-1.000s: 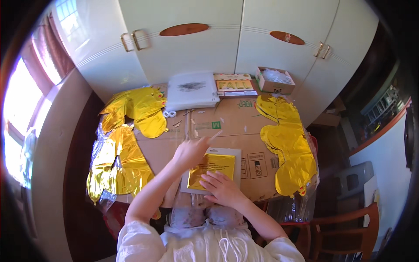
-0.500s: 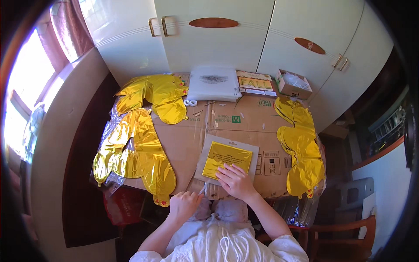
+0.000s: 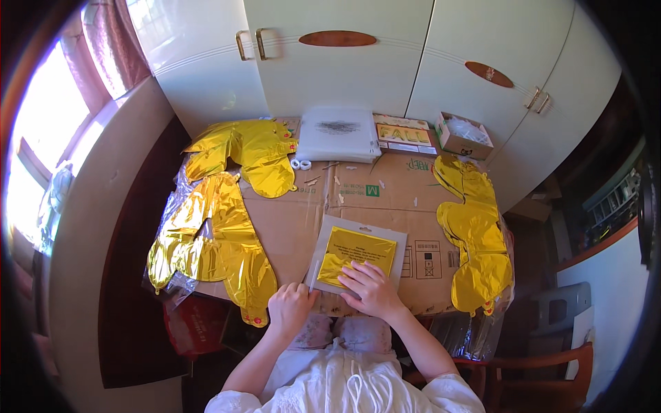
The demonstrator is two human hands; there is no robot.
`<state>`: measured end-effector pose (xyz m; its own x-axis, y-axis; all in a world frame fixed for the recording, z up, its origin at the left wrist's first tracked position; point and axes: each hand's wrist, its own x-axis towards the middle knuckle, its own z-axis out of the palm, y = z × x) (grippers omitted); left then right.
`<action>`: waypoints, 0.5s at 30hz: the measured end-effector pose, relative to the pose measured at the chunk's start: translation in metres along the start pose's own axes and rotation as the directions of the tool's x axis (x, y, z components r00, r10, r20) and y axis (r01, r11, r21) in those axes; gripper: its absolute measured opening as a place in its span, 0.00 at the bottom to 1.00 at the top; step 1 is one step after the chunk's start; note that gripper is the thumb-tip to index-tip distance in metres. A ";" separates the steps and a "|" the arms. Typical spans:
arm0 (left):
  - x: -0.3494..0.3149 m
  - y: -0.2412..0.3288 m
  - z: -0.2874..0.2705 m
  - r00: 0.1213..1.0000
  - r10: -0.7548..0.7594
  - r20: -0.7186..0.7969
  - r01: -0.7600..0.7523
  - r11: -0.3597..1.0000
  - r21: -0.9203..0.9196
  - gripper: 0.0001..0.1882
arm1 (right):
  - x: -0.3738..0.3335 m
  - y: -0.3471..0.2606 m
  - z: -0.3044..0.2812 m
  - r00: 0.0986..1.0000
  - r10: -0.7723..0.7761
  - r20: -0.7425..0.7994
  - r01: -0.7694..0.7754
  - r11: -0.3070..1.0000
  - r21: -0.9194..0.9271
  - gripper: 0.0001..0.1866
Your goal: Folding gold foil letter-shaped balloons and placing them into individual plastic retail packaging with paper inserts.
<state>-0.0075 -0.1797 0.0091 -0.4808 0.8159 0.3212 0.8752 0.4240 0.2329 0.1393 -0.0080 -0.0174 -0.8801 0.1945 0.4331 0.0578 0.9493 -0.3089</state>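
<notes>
A clear flat bag (image 3: 309,278) lies at the table's near edge, with a folded gold foil balloon (image 3: 358,246) and printed lines showing inside. My right hand (image 3: 372,289) rests palm down over its lower right part, fingers spread. At the bag's lower left corner, my left hand (image 3: 290,308) is closed, its fingertips pinched. A thin pale stick (image 3: 315,271), perhaps a straw, runs up from those fingers along the bag's left edge. Its lower end is hidden by the hand.
Gold foil balloons lie flat on the left (image 3: 249,256) and right (image 3: 475,224) of the cardboard-covered table (image 3: 292,224). Along the back stand a stack of clear bags (image 3: 337,142), a printed card box (image 3: 405,135) and an open carton (image 3: 465,142). Two white tape rolls (image 3: 301,165) sit nearby.
My left hand has moved right and slightly up toward the bag's corner, and the pale stick now lies along the bag's left edge. My right hand stays on the bag.
</notes>
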 end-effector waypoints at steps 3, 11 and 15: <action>-0.003 -0.003 0.000 0.998 0.061 -0.012 -0.061 0.998 -0.023 0.12 | 0.001 -0.001 -0.002 1.000 0.001 0.006 -0.001 1.000 -0.001 0.19; -0.001 -0.014 0.002 0.980 0.194 -0.034 -0.195 0.980 -0.048 0.11 | 0.000 0.001 -0.001 1.000 -0.009 0.007 0.009 1.000 0.018 0.20; 0.009 -0.017 0.006 0.953 0.287 -0.099 -0.288 0.958 0.006 0.12 | 0.000 0.001 -0.002 1.000 -0.003 0.012 0.003 1.000 -0.001 0.20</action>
<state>-0.0264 -0.1772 0.0020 -0.2120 0.8600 0.4641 0.9769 0.1735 0.1247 0.1404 -0.0070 -0.0161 -0.8858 0.1892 0.4238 0.0559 0.9500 -0.3072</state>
